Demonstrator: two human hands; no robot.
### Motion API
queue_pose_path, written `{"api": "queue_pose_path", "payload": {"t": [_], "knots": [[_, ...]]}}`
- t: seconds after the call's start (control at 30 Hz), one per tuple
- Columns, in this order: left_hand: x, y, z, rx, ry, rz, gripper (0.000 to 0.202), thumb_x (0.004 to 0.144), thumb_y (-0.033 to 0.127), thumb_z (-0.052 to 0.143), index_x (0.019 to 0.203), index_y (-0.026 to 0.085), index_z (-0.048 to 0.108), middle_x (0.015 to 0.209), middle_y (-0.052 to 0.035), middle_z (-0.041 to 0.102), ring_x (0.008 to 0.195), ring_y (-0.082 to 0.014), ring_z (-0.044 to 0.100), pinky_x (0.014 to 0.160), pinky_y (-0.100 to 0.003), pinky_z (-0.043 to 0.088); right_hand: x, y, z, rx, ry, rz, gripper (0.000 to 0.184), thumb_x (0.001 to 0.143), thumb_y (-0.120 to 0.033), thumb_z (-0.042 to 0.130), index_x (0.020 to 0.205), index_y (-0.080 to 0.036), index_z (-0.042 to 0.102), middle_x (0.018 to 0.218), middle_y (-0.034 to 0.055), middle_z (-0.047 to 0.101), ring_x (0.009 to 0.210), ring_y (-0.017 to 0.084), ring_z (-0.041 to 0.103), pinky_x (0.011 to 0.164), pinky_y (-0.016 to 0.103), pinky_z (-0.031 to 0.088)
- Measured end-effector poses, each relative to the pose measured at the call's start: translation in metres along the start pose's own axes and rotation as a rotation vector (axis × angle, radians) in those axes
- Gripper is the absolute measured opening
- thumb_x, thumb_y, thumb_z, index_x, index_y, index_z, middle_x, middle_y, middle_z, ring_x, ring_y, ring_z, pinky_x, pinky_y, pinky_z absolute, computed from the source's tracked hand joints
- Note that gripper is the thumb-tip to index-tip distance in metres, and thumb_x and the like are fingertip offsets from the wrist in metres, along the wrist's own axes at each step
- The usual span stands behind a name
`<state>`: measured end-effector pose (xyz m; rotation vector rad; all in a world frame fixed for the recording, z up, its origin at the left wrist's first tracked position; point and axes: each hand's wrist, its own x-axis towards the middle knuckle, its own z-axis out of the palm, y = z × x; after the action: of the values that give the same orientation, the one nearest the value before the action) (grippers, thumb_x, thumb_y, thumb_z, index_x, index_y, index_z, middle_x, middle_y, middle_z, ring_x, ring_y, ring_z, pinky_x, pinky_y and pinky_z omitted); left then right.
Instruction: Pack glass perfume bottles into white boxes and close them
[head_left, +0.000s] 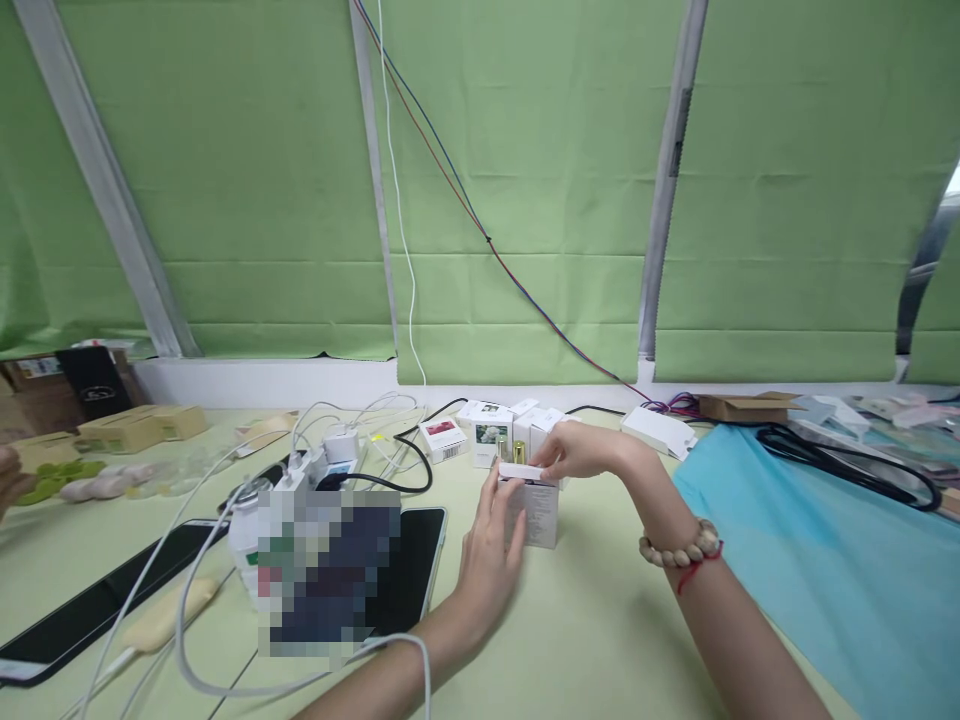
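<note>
A small white carton [541, 512] stands upright on the pale green table [600, 620], its top flap lifted. My left hand [489, 545] lies flat against its left side, fingers stretched upward. My right hand [574, 450] comes from above and pinches the flap with its fingertips; a bead bracelet [679, 550] and a red thread ring that wrist. Two gold-capped items [511, 451] stand just behind the carton. Several more small white boxes [491, 428] sit in a row beyond, some printed with flowers, and one with a red picture [442, 436] is further left.
A power strip with white chargers [330, 455] and tangled cables lies left of centre, beside a dark tablet [412, 570] and a phone [97, 600]. Blue cloth [825, 570] covers the right side, with a black cable on it. Cardboard boxes [135, 425] sit far left; another person's hand shows at the left edge.
</note>
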<state>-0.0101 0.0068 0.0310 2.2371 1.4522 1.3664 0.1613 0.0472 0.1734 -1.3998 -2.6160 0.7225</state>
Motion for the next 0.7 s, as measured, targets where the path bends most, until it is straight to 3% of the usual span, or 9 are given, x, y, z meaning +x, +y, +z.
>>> {"api": "queue_pose_path", "payload": {"t": [0.17,0.27,0.5,0.57,0.7], "knots": [[0.0009,-0.001,0.0,-0.01,0.061,0.047,0.025,0.089,0.02,0.038,0.111,0.023,0.05,0.14,-0.0098,0.035,0.122,-0.0214,0.047,0.083,-0.032,0.049,-0.002,0.0009,-0.0016,0.039,-0.035,0.0,0.038,0.075,-0.022,0.059,0.112,-0.02,0.068,0.1,0.0036,0.068,0.085,0.015,0.061,0.064,0.019,0.043],[0.0002,-0.001,-0.0005,0.0,0.083,0.08,0.021,0.087,0.016,0.04,0.104,0.022,0.052,0.139,-0.0094,0.037,0.116,-0.0213,0.052,0.08,-0.031,0.05,-0.0039,-0.0007,-0.0028,0.079,-0.079,0.023,0.048,0.068,-0.025,0.069,0.115,-0.019,0.066,0.103,0.0048,0.066,0.087,0.016,0.06,0.068,0.019,0.045],[0.0026,0.0021,-0.0014,0.081,0.018,0.073,0.019,0.089,0.023,0.042,0.102,0.021,0.054,0.141,-0.0096,0.034,0.108,-0.0241,0.057,0.071,-0.032,0.052,0.0003,-0.0028,0.0006,0.077,-0.104,0.016,0.054,0.062,-0.021,0.074,0.115,-0.022,0.066,0.097,0.0022,0.066,0.084,0.016,0.06,0.066,0.019,0.045],[0.004,0.0013,-0.0007,0.06,0.003,0.058,0.022,0.09,0.024,0.038,0.105,0.022,0.054,0.143,-0.0088,0.032,0.108,-0.0227,0.056,0.077,-0.034,0.051,0.0024,-0.0024,0.002,0.066,-0.081,0.025,0.055,0.061,-0.02,0.074,0.116,-0.022,0.065,0.097,0.0025,0.066,0.084,0.016,0.059,0.064,0.019,0.044],[0.0052,-0.0006,0.0002,-0.044,-0.02,0.045,0.039,0.092,0.019,0.031,0.129,0.025,0.042,0.147,-0.0084,0.027,0.125,-0.0207,0.044,0.089,-0.034,0.048,0.0052,-0.0004,0.0042,0.068,-0.03,0.057,0.054,0.064,-0.018,0.072,0.117,-0.018,0.064,0.1,0.0047,0.065,0.085,0.015,0.059,0.065,0.018,0.044]]}}
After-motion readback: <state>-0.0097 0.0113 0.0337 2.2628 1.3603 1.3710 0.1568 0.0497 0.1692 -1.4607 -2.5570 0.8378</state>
